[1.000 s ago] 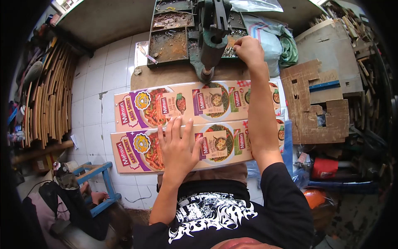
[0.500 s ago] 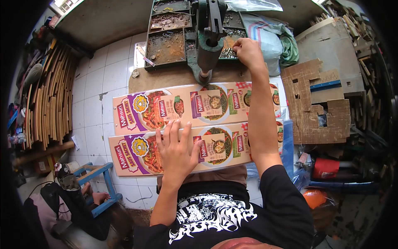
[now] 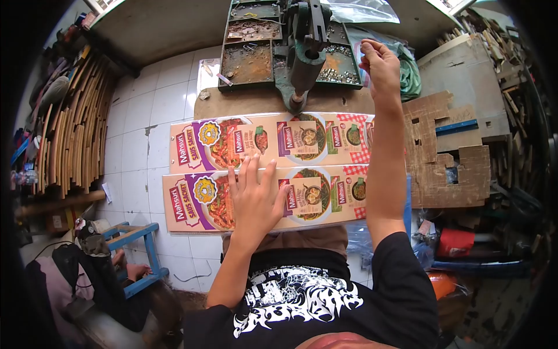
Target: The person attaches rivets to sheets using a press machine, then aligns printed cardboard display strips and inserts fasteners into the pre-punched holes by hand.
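Note:
My left hand (image 3: 257, 195) lies flat with spread fingers on two printed "Mahsuri" boards, an upper one (image 3: 270, 152) and a lower one (image 3: 270, 220), lying side by side. Raised to the right of the parts tray, my right hand (image 3: 381, 61) has its fingertips pressed together; whatever they hold, if anything, is too small to make out. A green press (image 3: 305, 67) stands over the top edge of the upper board. Small metal pieces (image 3: 340, 75) lie in the tray (image 3: 247, 64) behind it.
Cut cardboard (image 3: 465, 168) lies at the right, near a green bag (image 3: 410, 75). Stacked boards (image 3: 70, 128) stand at the left. Near a blue frame (image 3: 152, 250) at the lower left, part of another person (image 3: 136, 271) shows.
My right hand has lifted off the small metal pieces and moved to the right, fingertips still together. My left hand stays flat on the boards. The view has shifted slightly.

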A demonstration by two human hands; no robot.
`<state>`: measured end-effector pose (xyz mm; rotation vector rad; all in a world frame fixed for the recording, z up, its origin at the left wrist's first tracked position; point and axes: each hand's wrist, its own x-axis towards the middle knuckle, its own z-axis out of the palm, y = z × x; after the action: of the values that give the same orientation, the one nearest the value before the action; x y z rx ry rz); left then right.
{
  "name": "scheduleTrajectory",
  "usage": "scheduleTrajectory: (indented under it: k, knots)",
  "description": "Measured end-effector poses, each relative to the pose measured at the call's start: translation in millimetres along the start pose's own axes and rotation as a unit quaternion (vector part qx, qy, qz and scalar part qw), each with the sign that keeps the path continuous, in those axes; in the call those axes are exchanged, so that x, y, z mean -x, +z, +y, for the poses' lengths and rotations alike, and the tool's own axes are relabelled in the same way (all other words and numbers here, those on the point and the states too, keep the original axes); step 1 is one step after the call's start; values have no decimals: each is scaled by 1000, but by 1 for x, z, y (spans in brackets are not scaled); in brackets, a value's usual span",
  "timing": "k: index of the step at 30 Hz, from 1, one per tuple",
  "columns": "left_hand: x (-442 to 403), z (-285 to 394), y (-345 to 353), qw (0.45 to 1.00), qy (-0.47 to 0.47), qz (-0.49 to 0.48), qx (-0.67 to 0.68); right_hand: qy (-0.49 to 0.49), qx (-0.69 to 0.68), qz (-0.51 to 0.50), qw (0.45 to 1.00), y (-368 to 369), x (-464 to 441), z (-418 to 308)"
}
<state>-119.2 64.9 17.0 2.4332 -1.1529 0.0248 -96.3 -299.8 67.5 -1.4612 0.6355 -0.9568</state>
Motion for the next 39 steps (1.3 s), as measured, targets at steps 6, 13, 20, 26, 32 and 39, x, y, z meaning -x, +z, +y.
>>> scheduleTrajectory:
  k: [6,13,20,26,32,39]
  knots:
    - [-21,1,-19,998,-17,16,61,101,-99,-85,986,-3,87,-1]
    - [-115,-19,12,953,63,38,293,268,-265,-216,901,24,147,49]
    - [-125,-31,35,901,81,101,414,284,-306,-247,874,31,156,54]
    - [-125,-36,43,855,35,17,517,306,-268,-252,878,37,155,54]
    - [-125,-39,51,819,-13,-26,572,303,-223,-242,894,35,158,55]
    - [-126,-37,45,807,-52,-31,587,296,-202,-221,907,39,158,42]
